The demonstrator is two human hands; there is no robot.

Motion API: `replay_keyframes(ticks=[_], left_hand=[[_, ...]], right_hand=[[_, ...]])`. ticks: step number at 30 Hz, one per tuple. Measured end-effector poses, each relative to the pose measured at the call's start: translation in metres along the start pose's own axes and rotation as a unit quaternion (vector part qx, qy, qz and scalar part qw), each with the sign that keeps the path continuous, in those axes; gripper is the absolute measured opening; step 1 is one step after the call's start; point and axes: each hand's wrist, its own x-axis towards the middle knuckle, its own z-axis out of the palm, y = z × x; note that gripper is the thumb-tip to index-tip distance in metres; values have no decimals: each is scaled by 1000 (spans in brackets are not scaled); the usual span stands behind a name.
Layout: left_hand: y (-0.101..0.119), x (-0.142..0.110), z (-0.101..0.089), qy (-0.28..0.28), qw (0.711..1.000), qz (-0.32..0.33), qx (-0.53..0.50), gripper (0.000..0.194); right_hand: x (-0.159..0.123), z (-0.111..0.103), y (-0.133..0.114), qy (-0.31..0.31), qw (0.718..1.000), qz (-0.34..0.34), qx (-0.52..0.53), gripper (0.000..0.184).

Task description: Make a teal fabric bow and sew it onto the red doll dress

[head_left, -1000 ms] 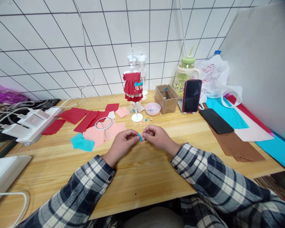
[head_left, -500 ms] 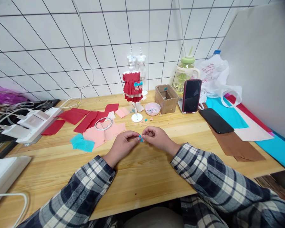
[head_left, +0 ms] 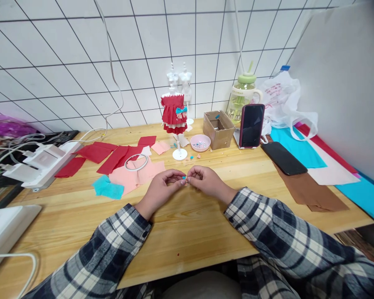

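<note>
A tiny piece of blue crepe paper (head_left: 184,177) shows between my fingertips, mostly covered by them. My left hand (head_left: 163,189) pinches it from one side with thumb and forefinger. From the other side my right hand (head_left: 208,183) closes thumb and curled fingers at the same spot, the tips almost touching. Behind the hands stands a small white mannequin on a stand (head_left: 180,154), wearing a red pleated paper dress (head_left: 173,110) with a blue and pink bow (head_left: 181,111) at its side. A second white mannequin (head_left: 185,81) is partly hidden behind it.
Red paper (head_left: 96,151), pink paper (head_left: 134,174), a blue paper piece (head_left: 108,187) and a ring (head_left: 126,166) lie left. A bowl of sequins (head_left: 200,148), a cardboard box (head_left: 222,139), a propped phone (head_left: 252,126) and a black phone (head_left: 283,158) stand or lie right.
The fingers have shifted slightly around the blue paper, and less of it shows below the fingertips. Everything else on the table stays where it was.
</note>
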Motion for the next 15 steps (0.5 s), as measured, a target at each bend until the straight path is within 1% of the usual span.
replay_keyframes(ticks=[3, 7, 9, 11, 15], left_hand=[[-2, 0, 0, 5, 1000, -3, 4, 30], [-2, 1, -1, 35, 999, -12, -31, 31], [-2, 1, -1, 41, 998, -15, -41, 32], [-2, 1, -1, 33, 999, -16, -40, 33], [-1, 1, 0, -2, 1000, -15, -15, 32]], right_hand=[[-1, 1, 0, -7, 1000, -6, 0, 12], [0, 1, 0, -10, 1000, -3, 19, 12], [0, 2, 0, -13, 1000, -1, 24, 13], [0, 3, 1, -15, 999, -2, 34, 14], [-2, 2, -1, -19, 998, -15, 61, 19]])
